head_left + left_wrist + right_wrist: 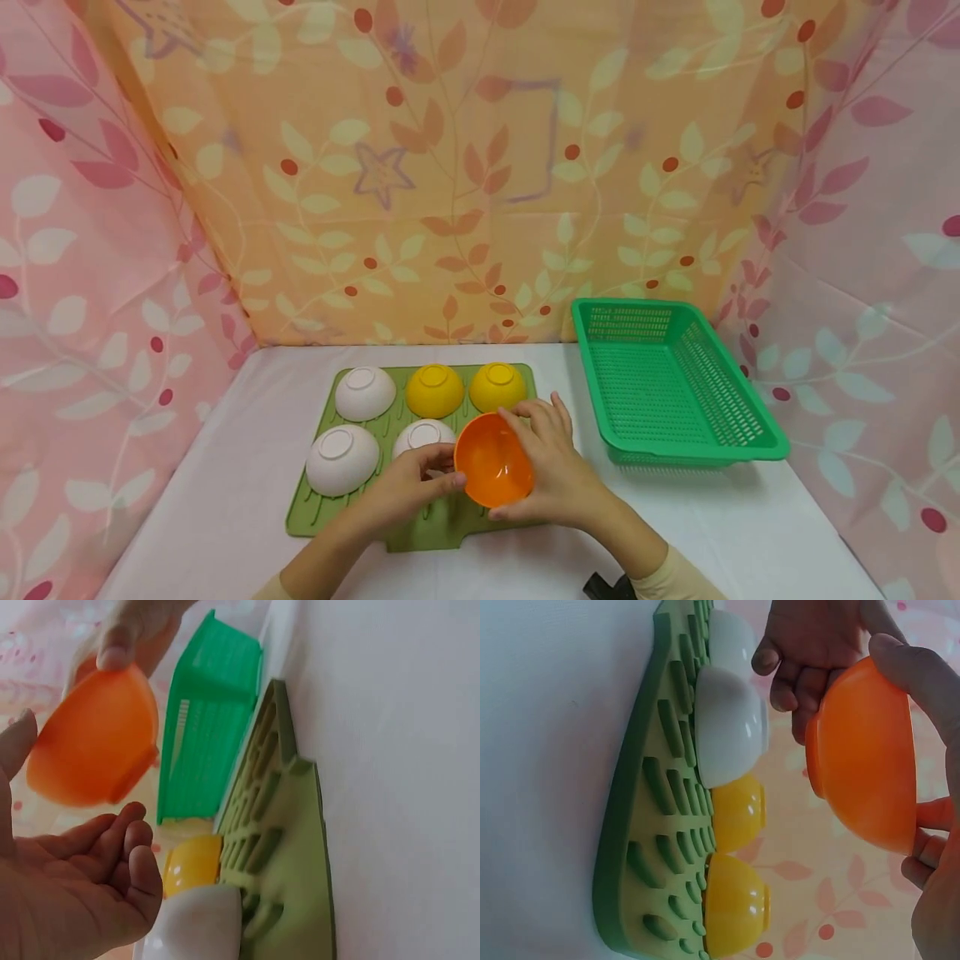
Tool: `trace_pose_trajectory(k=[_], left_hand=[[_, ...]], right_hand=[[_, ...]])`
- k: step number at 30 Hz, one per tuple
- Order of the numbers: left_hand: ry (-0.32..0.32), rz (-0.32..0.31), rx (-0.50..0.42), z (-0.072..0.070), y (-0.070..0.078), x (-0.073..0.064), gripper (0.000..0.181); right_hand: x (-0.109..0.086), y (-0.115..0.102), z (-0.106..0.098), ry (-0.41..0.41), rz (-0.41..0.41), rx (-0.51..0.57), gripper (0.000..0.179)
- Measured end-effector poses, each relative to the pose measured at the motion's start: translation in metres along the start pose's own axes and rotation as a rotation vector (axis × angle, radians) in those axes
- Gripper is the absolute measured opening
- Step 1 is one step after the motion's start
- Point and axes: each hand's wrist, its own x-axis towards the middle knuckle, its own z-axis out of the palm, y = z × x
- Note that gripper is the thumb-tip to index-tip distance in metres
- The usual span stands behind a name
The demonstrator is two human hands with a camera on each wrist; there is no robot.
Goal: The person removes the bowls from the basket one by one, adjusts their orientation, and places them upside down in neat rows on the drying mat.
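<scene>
An orange bowl (pixel 487 467) is held tilted above the front of a green drying mat (pixel 420 540), its inside facing the head camera. My right hand (pixel 558 475) grips it by the rim, thumb at one side and fingers at the other. Close on the bowl's left side is my left hand (pixel 408 492), its fingers loosely bent. In the left wrist view a gap shows between those fingers and the bowl; whether the thumb touches is unclear. Upside down on the mat sit white bowls (pixel 342 461) and two yellow bowls (pixel 435 392). The nearer middle white bowl is partly hidden.
A green plastic basket (pixel 697 452) with slotted walls stands on the white table to the right of the mat. Near the front edge lies a black object (pixel 609 587), partly under my right sleeve. Patterned curtains (pixel 450 167) enclose the back and sides.
</scene>
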Motion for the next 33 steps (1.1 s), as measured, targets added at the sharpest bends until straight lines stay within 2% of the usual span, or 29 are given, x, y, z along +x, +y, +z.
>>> trace_pose_trajectory(k=[5, 11, 15, 18, 20, 23, 25, 27, 30, 33], left_hand=[[-0.026, -0.036, -0.139, 0.002, 0.000, 0.000, 0.057], [-0.012, -0.079, -0.297, 0.001, -0.002, 0.000, 0.061], [0.001, -0.057, -0.389, 0.000, 0.001, 0.000, 0.059], [0.028, -0.025, -0.414, -0.001, 0.003, -0.001, 0.061], [0.062, -0.008, -0.381, -0.003, 0.004, -0.001, 0.063], [0.122, 0.026, -0.261, -0.006, 0.007, -0.003, 0.067], [0.153, 0.074, -0.155, -0.008, 0.009, -0.004, 0.068], [0.179, 0.150, -0.038, -0.008, 0.011, -0.006, 0.069], [0.201, 0.292, 0.130, -0.008, 0.011, -0.009, 0.071], [0.201, 0.400, 0.226, -0.005, 0.010, -0.010, 0.072]], right_hand=[[0.001, -0.002, 0.003, 0.015, -0.034, -0.025, 0.125], [0.001, -0.006, 0.008, 0.050, -0.054, -0.064, 0.129], [0.001, -0.011, 0.004, 0.074, -0.036, -0.082, 0.131], [0.001, -0.015, -0.003, 0.078, 0.025, -0.026, 0.125], [0.001, -0.017, -0.009, 0.065, 0.106, 0.051, 0.117], [0.002, -0.019, -0.016, 0.020, 0.276, 0.213, 0.101], [0.002, -0.018, -0.018, -0.025, 0.387, 0.310, 0.093], [0.002, -0.017, -0.018, -0.080, 0.477, 0.400, 0.084], [0.002, -0.014, -0.015, -0.162, 0.540, 0.485, 0.074], [0.002, -0.011, -0.010, -0.212, 0.555, 0.570, 0.069]])
